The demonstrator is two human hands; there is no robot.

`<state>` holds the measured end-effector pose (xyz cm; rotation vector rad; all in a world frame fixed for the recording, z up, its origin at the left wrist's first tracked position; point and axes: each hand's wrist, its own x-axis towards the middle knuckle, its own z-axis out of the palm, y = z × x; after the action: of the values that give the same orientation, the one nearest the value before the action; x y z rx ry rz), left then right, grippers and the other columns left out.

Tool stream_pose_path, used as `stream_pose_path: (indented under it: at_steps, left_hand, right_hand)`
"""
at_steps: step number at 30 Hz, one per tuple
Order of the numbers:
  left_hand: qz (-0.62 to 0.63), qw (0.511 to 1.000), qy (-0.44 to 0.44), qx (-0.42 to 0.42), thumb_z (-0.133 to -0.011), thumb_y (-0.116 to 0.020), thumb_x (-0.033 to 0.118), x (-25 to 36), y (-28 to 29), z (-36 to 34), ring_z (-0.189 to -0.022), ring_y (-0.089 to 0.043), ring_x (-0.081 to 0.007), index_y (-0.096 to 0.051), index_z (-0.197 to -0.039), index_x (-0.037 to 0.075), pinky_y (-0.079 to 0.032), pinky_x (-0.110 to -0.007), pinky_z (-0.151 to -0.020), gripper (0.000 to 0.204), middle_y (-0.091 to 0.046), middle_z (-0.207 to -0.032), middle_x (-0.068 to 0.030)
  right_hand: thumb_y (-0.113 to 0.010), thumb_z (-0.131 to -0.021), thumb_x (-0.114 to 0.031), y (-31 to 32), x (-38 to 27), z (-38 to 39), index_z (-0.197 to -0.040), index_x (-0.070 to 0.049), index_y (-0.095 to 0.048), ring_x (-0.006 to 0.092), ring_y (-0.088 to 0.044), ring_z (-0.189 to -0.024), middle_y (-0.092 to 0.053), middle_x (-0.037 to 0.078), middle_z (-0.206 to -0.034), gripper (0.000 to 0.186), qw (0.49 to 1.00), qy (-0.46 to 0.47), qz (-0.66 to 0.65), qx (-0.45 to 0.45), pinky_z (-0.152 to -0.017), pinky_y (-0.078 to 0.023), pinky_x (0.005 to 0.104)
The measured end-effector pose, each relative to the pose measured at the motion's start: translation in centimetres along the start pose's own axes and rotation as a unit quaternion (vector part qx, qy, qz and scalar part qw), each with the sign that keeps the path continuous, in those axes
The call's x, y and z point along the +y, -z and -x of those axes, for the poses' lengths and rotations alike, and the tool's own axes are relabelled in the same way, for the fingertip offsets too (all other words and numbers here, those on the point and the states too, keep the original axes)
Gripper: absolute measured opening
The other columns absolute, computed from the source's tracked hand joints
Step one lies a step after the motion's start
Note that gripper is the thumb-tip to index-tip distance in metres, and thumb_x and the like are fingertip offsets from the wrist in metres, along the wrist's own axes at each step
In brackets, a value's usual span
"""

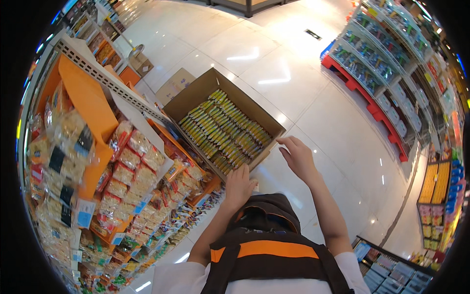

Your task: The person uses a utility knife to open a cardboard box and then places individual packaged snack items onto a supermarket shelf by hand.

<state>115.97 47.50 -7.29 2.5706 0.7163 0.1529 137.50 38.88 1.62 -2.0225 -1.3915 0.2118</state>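
An open brown cardboard box (193, 90) in front of me holds rows of small yellow-green wrapped packets (225, 122), standing close together. My left hand (239, 187) lies at the box's near edge. Its fingers reach over the rim by the nearest packets, and the thumb sticks out to the right. Just off the box's right corner, my right hand (299, 159) is raised with its fingers loosely bent and apart. Nothing shows in its grasp.
At my left stands a tiered shelf with bagged snacks (129, 159) in orange trays (88, 117). Another carton (175, 85) sits behind the box. To the right, a clear-bin rack (377, 54) has a red base (364, 105). Glossy tiled floor (338, 132) lies between.
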Motion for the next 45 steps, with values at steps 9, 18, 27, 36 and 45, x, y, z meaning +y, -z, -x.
stream_pose_path:
  at_steps: [9, 18, 27, 36, 45]
  left_hand:
    - [0.037, 0.989, 0.127, 0.069, -0.085, -0.067, 0.028, 2.7, 0.5, -1.9, -0.112, -0.053, -0.0319, -0.053, -0.125, -0.001, -0.034, -0.048, -0.102, 0.051, -0.056, -0.121, -0.0150]
    - [0.087, 0.905, 0.377, 0.177, -0.088, -0.064, 0.025, 6.6, -1.6, -3.3, -0.124, -0.048, -0.0278, -0.061, -0.120, 0.006, -0.026, -0.050, -0.109, 0.037, -0.057, -0.122, -0.0092]
    - [0.107, 0.851, 0.452, 0.244, -0.087, -0.063, 0.018, 7.6, -2.4, -4.9, -0.123, -0.049, -0.0269, -0.063, -0.114, 0.006, -0.026, -0.049, -0.110, 0.029, -0.059, -0.118, -0.0075]
    - [0.104, 0.834, 0.461, 0.285, -0.084, -0.066, 0.013, 7.5, -2.4, -5.3, -0.120, -0.052, -0.0275, -0.064, -0.109, 0.006, -0.030, -0.049, -0.107, 0.026, -0.061, -0.114, -0.0079]
    - [0.101, 0.840, 0.461, 0.266, -0.086, -0.065, 0.016, 7.4, -2.4, -4.8, -0.119, -0.052, -0.0234, -0.064, -0.110, 0.009, -0.029, -0.045, -0.108, 0.025, -0.062, -0.113, -0.0046]
  right_hand:
    - [-0.061, -0.079, -0.007, -21.8, 14.9, -13.6, -0.132, -0.008, -0.048, 0.0295, -0.046, -0.122, -0.049, 0.012, -0.133, 0.055, 0.852, 0.169, 0.330, -0.371, -0.100, -0.040, 0.0405]
    - [-0.058, -0.091, -0.024, -27.4, 19.3, -13.8, -0.148, -0.013, -0.024, 0.0282, -0.040, -0.124, -0.042, 0.009, -0.137, 0.067, 0.671, 0.321, 0.499, -0.444, -0.106, -0.027, 0.0443]
    - [-0.076, -0.073, -0.023, -27.7, 20.2, -15.1, -0.146, -0.006, -0.022, 0.0322, -0.037, -0.128, -0.037, 0.016, -0.139, 0.092, 0.701, 0.339, 0.417, -0.468, -0.102, -0.036, 0.0423]
    - [-0.070, -0.083, -0.020, -27.8, 18.7, -15.9, -0.147, -0.011, -0.022, 0.0344, -0.031, -0.134, -0.026, 0.017, -0.147, 0.080, 0.660, 0.285, 0.426, -0.549, -0.106, -0.034, 0.0441]
    - [-0.075, -0.076, -0.020, -28.9, 22.1, -13.1, -0.143, -0.009, -0.027, 0.0345, -0.038, -0.126, -0.032, 0.017, -0.141, 0.084, 0.754, 0.336, 0.396, -0.402, -0.105, -0.031, 0.0433]
